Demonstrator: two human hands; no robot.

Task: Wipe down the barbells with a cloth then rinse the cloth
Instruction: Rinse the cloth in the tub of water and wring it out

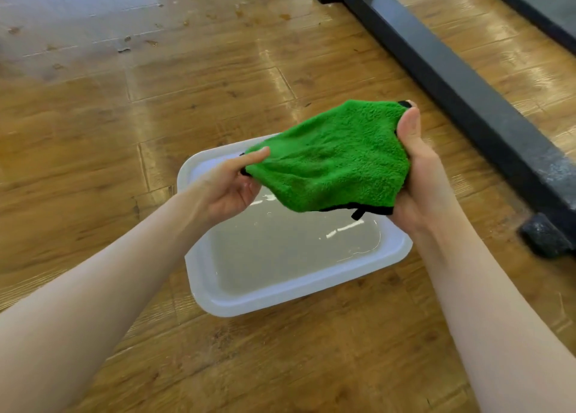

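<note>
Around you the wooden floor (93, 125) lies open to the left and ahead, while the dark steel frame (461, 100) runs diagonally down your right side, its top cut off at the upper edge. Below your hands sits the white basin (199, 263) of water, its far rim hidden behind the green cloth (330, 160). Your right hand (417, 182) clamps the cloth's right edge, thumb on top; your left hand (227, 188) pinches the left corner. No barbell is in view.
</note>
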